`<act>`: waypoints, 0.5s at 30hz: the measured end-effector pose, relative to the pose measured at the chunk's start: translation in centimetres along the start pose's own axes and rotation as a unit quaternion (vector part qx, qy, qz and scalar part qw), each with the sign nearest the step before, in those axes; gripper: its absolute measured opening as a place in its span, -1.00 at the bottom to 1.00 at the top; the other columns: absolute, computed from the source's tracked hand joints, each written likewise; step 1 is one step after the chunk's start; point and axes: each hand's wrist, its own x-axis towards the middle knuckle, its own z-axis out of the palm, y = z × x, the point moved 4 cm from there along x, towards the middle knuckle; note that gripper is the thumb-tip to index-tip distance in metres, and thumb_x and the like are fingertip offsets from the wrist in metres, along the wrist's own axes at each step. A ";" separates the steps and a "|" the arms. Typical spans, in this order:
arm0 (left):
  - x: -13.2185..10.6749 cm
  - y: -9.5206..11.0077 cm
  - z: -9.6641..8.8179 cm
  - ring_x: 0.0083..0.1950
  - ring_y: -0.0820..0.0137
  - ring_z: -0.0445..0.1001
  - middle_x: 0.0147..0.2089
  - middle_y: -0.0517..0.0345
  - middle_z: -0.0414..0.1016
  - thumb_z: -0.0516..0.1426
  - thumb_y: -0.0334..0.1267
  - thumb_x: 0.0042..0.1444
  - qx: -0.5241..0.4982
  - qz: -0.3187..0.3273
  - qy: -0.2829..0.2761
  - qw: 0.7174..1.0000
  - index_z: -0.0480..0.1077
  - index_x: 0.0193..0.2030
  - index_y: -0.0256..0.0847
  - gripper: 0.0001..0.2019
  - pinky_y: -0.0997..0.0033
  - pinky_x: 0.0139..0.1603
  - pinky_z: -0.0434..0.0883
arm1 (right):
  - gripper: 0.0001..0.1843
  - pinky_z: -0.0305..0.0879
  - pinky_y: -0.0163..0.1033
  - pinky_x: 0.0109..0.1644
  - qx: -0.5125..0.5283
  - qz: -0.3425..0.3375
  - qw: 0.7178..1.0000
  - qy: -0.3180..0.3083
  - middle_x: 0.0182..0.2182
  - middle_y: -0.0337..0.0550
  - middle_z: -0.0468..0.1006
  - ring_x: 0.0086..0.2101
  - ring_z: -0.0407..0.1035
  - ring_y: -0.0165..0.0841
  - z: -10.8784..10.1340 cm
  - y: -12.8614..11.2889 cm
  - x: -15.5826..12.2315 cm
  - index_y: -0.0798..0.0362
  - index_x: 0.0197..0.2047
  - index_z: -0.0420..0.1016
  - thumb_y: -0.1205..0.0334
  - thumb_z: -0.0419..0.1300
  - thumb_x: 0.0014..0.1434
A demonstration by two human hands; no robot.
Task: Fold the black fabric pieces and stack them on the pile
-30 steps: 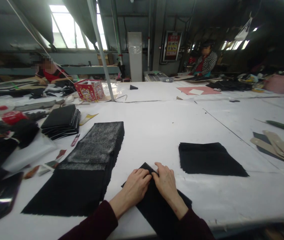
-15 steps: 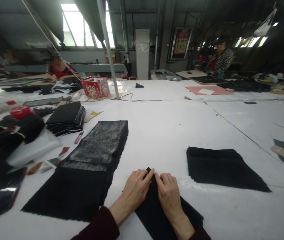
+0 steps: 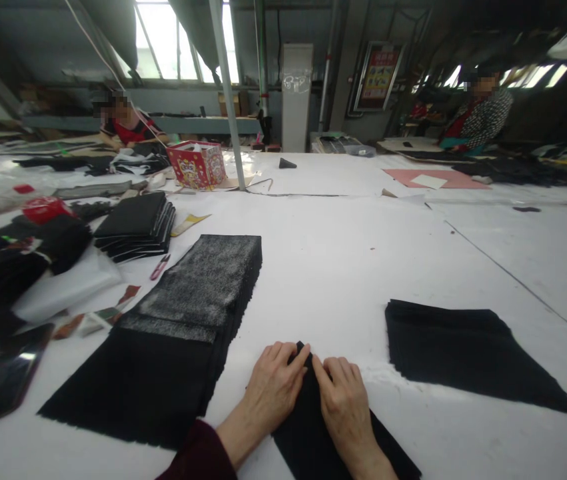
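A black fabric piece (image 3: pixel 307 427) lies on the white table in front of me, its narrow end pointing away. My left hand (image 3: pixel 277 381) presses on the left edge near that tip, fingers curled and index finger stretched along it. Opposite, my right hand (image 3: pixel 346 399) grips the right edge, its index fingertip almost meeting the left one. The thumbs are mostly hidden. To the left lies a long stack of black fabric pieces (image 3: pixel 138 373), its far part speckled grey. At the right rests another black fabric stack (image 3: pixel 463 343).
At left are a folded black stack (image 3: pixel 130 217), small pink-handled snips (image 3: pixel 160 268), a dark glossy tablet-like slab (image 3: pixel 6 373) and plastic wrap. A red patterned box (image 3: pixel 197 165) stands beside a pole (image 3: pixel 230 100). Two people work across the table.
The camera view has turned slightly left, so the surroundings sit further right. Both hands stay at the tip of the black fabric piece with nearly the same grip.
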 end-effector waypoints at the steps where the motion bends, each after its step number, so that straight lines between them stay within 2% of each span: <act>1: 0.0 0.0 0.0 -0.03 0.22 0.32 -0.01 -0.01 0.34 -0.04 -0.36 0.32 -0.001 -0.001 0.001 1.000 0.22 0.28 -0.09 -0.59 0.14 0.00 0.36 | -0.65 0.17 -0.10 -0.20 0.000 0.000 1.000 0.001 -0.34 -0.08 0.39 -0.30 0.23 -0.23 0.0 0.0 0.0 0.11 0.07 0.42 0.47 -0.04 0.31; 15: 0.1 0.0 0.0 -0.01 0.22 0.32 0.00 0.00 0.34 -0.03 -0.36 0.32 -0.003 -0.008 -0.007 1.000 0.20 0.30 -0.12 -0.58 0.14 0.01 0.34 | -0.63 0.17 -0.10 -0.20 0.002 -0.006 1.000 -0.005 -0.33 -0.08 0.39 -0.29 0.22 -0.23 0.2 -0.1 0.1 0.14 0.10 0.41 0.48 -0.06 0.31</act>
